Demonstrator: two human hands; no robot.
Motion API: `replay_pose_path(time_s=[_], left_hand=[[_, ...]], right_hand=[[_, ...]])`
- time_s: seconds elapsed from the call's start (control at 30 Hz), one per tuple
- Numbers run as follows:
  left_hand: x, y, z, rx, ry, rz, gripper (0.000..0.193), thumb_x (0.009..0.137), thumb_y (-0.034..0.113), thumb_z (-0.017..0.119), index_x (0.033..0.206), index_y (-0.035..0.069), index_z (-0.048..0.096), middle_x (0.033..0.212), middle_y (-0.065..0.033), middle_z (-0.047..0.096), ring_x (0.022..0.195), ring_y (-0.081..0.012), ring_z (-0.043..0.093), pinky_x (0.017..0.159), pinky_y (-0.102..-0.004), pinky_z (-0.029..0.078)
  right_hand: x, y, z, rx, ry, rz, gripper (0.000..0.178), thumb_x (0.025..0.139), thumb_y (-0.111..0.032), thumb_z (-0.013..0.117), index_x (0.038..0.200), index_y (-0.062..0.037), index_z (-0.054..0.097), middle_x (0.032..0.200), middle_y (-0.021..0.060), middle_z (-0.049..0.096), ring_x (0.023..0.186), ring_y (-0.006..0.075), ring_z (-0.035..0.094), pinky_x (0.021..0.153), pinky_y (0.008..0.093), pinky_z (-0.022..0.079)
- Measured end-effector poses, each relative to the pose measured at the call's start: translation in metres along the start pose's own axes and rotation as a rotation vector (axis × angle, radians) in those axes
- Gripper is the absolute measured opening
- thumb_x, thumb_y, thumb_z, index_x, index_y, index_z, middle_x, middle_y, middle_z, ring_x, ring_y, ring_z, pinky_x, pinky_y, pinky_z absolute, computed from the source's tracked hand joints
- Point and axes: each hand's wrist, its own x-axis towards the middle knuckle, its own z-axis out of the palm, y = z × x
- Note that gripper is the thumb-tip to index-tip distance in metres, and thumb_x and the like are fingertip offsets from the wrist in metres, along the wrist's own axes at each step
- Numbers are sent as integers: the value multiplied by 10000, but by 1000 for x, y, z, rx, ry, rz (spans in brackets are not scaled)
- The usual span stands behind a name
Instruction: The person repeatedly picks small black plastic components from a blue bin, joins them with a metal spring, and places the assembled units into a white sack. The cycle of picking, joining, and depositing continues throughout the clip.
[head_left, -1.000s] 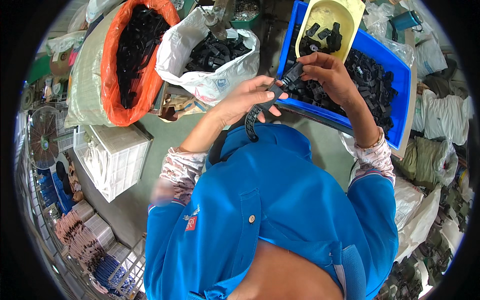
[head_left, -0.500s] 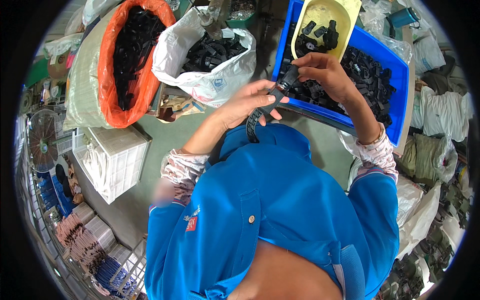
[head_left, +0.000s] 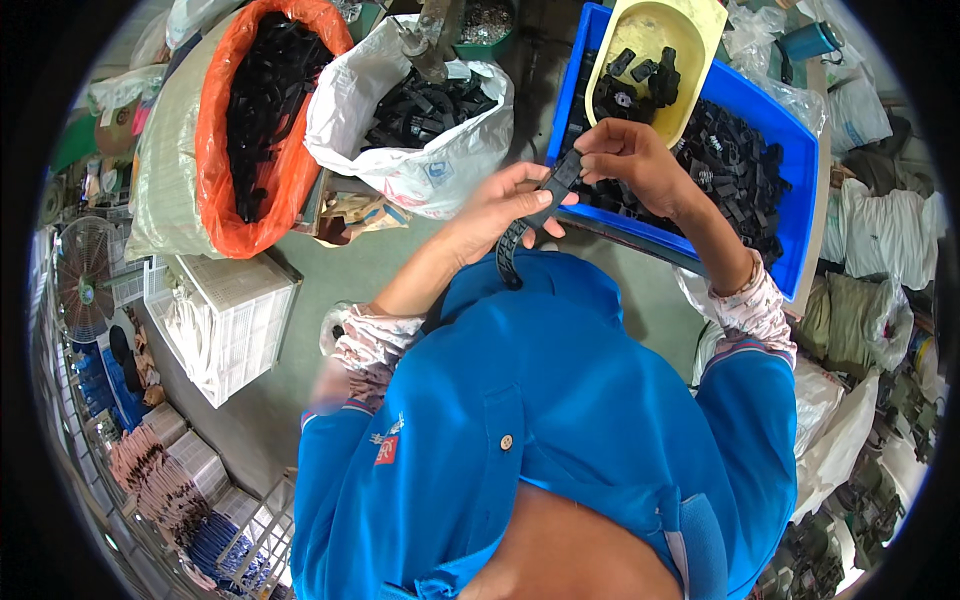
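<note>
My left hand (head_left: 492, 212) is closed round a black plastic part with a curved, ridged tail (head_left: 510, 252) that hangs down toward my lap. At the part's upper end sits a small black block (head_left: 567, 168), in line with it and touching it. Fingertips of my right hand (head_left: 640, 168) pinch the far end of that block. Just beyond, a yellow tray (head_left: 702, 22) holds a few black pieces (head_left: 657, 80). It rests on a blue bin (head_left: 800, 235) full of small black plastic parts (head_left: 745, 185), some with metal springs.
A white woven sack (head_left: 440, 178) and an orange-lined sack (head_left: 222, 225), both with black parts, stand at the back left. Below them is a white plastic crate (head_left: 245, 345). A fan (head_left: 85, 285) stands far left. Plastic bags (head_left: 890, 230) crowd the right side.
The small block has moved down against the part in my left hand, and the gap with metal between them has closed. My right hand has shifted slightly down.
</note>
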Motion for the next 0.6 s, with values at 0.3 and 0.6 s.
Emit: replay_pose_path(time_s=[0.3, 0.6], left_hand=[[6, 10, 12, 748, 360, 369, 322, 897, 120, 692, 1158, 27, 527, 922, -52, 674, 739, -77, 613, 585, -232, 468], [13, 1, -8, 671, 411, 419, 232, 858, 161, 722, 803, 32, 537, 671, -38, 551, 633, -70, 476, 561, -251, 405]], right_hand=[[-21, 18, 32, 160, 120, -89, 178, 852, -5, 644, 1021, 33, 683, 1340, 118, 530, 1100, 152, 570, 883, 298, 502], [-4, 5, 14, 38, 202, -152, 209, 916, -10, 579, 1100, 50, 657, 1079, 100, 661, 895, 166, 656, 806, 289, 550]])
